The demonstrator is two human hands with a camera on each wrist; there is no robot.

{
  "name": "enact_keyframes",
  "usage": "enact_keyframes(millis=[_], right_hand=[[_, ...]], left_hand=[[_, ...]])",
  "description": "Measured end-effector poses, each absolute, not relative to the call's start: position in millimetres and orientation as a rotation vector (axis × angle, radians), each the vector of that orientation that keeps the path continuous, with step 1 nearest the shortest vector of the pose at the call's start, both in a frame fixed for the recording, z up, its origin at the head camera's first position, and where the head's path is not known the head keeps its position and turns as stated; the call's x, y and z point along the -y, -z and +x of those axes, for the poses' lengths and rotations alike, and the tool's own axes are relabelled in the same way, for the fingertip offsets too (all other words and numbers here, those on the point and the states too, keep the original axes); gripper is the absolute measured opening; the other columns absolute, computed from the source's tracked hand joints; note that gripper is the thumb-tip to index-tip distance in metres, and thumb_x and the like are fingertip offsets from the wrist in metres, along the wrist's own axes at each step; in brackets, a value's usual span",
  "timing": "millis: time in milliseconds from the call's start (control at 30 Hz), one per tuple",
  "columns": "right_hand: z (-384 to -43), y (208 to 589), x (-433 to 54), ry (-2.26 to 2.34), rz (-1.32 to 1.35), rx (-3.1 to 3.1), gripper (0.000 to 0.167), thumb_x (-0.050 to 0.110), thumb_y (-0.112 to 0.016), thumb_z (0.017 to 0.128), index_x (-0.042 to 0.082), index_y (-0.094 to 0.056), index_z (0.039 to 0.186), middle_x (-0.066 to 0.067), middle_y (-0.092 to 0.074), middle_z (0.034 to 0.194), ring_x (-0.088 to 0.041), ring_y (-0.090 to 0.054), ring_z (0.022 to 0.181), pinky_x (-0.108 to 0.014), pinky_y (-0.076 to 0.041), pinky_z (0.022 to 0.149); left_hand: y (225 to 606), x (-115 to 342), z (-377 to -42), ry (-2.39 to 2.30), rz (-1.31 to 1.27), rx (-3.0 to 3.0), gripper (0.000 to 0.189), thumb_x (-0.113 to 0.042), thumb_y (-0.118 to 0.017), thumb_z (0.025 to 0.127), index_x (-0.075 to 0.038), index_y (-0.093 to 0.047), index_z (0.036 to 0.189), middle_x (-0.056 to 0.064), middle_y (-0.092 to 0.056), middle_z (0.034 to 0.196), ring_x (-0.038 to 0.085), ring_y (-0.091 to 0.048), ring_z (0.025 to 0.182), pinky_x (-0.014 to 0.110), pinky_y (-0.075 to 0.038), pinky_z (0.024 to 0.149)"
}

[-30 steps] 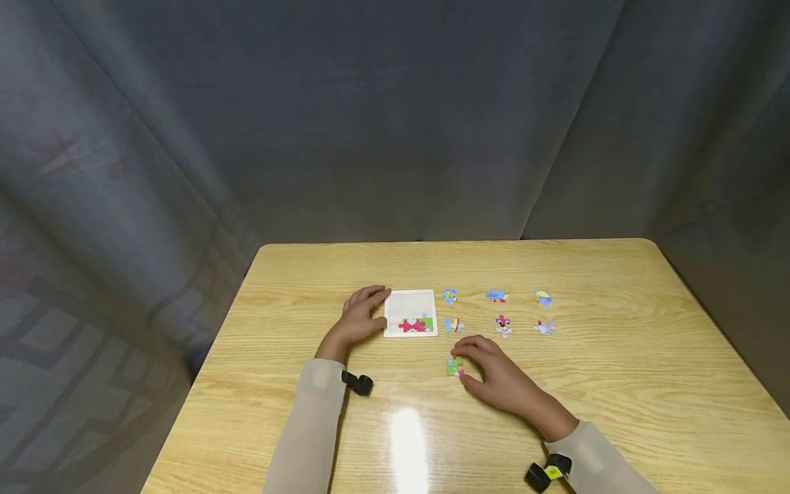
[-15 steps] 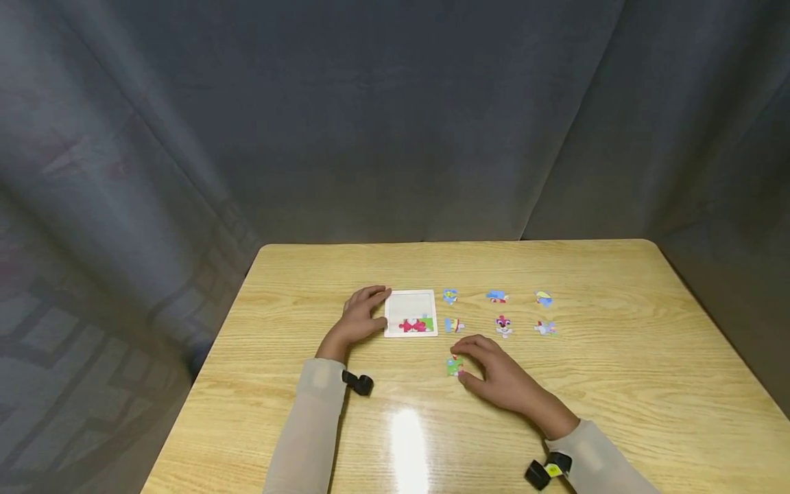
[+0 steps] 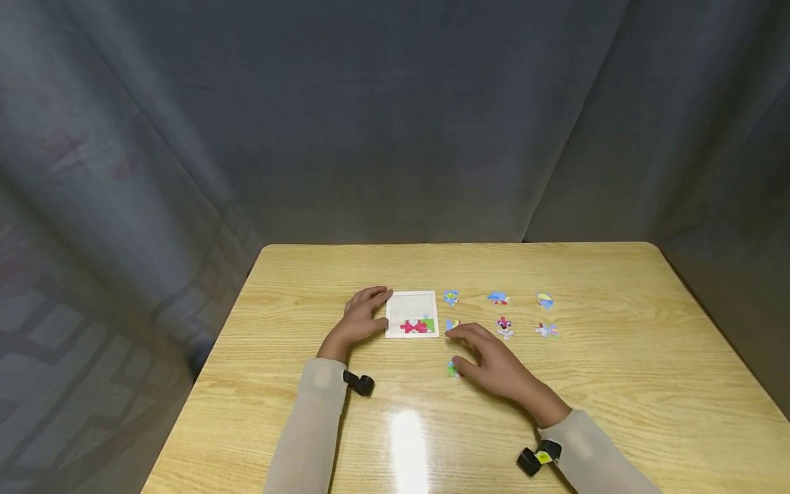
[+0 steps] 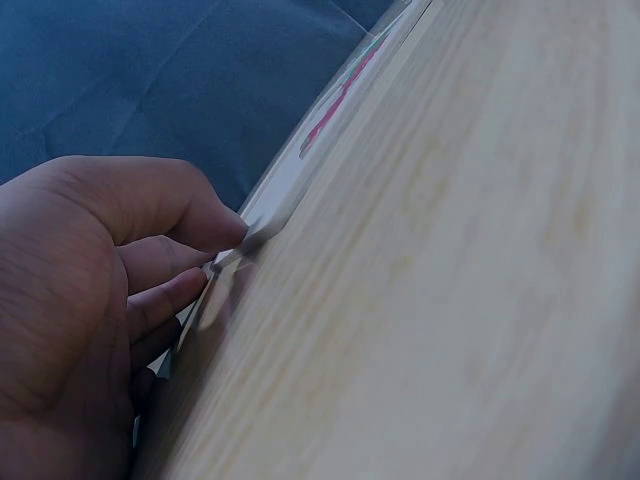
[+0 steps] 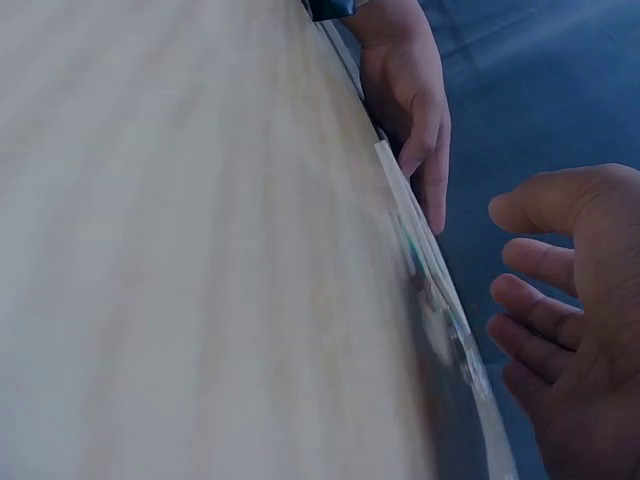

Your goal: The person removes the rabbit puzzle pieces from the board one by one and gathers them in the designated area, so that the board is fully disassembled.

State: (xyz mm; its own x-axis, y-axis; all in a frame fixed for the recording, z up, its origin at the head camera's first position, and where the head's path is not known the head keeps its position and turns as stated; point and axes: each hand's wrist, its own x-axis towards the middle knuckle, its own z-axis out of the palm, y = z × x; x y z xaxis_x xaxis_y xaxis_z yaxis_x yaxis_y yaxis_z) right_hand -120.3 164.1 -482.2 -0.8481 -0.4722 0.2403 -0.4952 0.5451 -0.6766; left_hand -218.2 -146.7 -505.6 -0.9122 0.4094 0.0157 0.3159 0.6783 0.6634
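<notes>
A small white puzzle tray (image 3: 411, 295) lies on the table in the head view. Along its bottom right, red-and-white and green jigsaw pieces (image 3: 415, 326) are set in. My left hand (image 3: 358, 322) holds the tray's left edge, thumb near the lower corner and fingers at the upper one; in the left wrist view the thumb touches the tray corner (image 4: 270, 215). Over the table, right of the tray, my right hand (image 3: 490, 363) hovers with loosely bent fingers and nothing between them. It partly covers a green jigsaw piece (image 3: 452, 370) and a blue jigsaw piece (image 3: 450, 324).
More loose jigsaw pieces lie in rows to the right: a blue-yellow piece (image 3: 451, 296), a blue-red piece (image 3: 498, 297), a yellow-blue piece (image 3: 545, 300), an animal-face piece (image 3: 504, 327) and a pale piece (image 3: 546, 330). Dark curtains (image 3: 395, 137) hang behind the wooden table (image 3: 617, 384).
My right hand has moved up from beside the green piece toward the blue piece and lifted away, leaving the green piece on the table. The left hand has stayed at the tray.
</notes>
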Motion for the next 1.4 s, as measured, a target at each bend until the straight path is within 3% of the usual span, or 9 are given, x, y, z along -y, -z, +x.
enact_keyframes(millis=[267, 533, 767, 1167, 1400], right_hand=[[-145.7, 480.4, -145.1, -1.263, 0.824, 2.708, 0.051, 0.020, -0.069, 0.092, 0.012, -0.052, 0.140, -0.005, -0.047, 0.139, -0.030, -0.052, 0.121, -0.052, -0.045, 0.094], [-167.8, 480.7, -119.7, -1.271, 0.743, 2.758, 0.055, 0.023, -0.069, 0.091, 0.017, -0.049, 0.142, -0.005, -0.044, 0.142, -0.029, -0.042, 0.133, -0.053, -0.037, 0.104], [-176.4, 478.0, -97.9, -1.196, 0.735, 2.850, 0.057, 0.021, -0.069, 0.090, 0.009, -0.051, 0.141, -0.009, -0.048, 0.139, -0.030, -0.045, 0.129, -0.050, -0.039, 0.103], [-172.5, 478.0, -91.5, -0.984, 0.736, 2.947, 0.039, 0.009, -0.061, 0.094, 0.001, -0.059, 0.132, -0.011, -0.052, 0.135, -0.032, -0.045, 0.128, -0.047, -0.040, 0.103], [-172.0, 478.5, -90.8, -0.905, 0.751, 2.939, 0.032, 0.003, -0.057, 0.095, 0.003, -0.063, 0.127, -0.010, -0.053, 0.133, -0.031, -0.047, 0.126, -0.045, -0.042, 0.102]], left_hand=[[505.0, 146.5, -217.6, -1.047, 0.604, -2.758, 0.068, -0.018, -0.058, 0.088, -0.017, -0.037, 0.152, 0.003, -0.029, 0.156, 0.027, -0.014, 0.145, 0.054, -0.007, 0.114], [506.8, 144.0, -218.8, -1.033, 0.579, -2.764, 0.068, -0.021, -0.060, 0.088, -0.020, -0.037, 0.152, 0.001, -0.030, 0.155, 0.026, -0.015, 0.145, 0.054, -0.008, 0.114], [507.6, 143.0, -221.7, -1.013, 0.582, -2.780, 0.068, -0.022, -0.060, 0.088, -0.021, -0.038, 0.152, 0.000, -0.030, 0.155, 0.025, -0.016, 0.145, 0.054, -0.010, 0.113], [508.4, 142.1, -221.6, -1.003, 0.590, -2.798, 0.069, -0.022, -0.061, 0.085, -0.019, -0.039, 0.151, 0.003, -0.032, 0.154, 0.028, -0.019, 0.144, 0.055, -0.012, 0.113], [507.3, 143.0, -220.6, -1.013, 0.580, -2.798, 0.070, -0.023, -0.060, 0.085, -0.020, -0.039, 0.151, 0.002, -0.032, 0.154, 0.028, -0.019, 0.144, 0.055, -0.011, 0.113]])
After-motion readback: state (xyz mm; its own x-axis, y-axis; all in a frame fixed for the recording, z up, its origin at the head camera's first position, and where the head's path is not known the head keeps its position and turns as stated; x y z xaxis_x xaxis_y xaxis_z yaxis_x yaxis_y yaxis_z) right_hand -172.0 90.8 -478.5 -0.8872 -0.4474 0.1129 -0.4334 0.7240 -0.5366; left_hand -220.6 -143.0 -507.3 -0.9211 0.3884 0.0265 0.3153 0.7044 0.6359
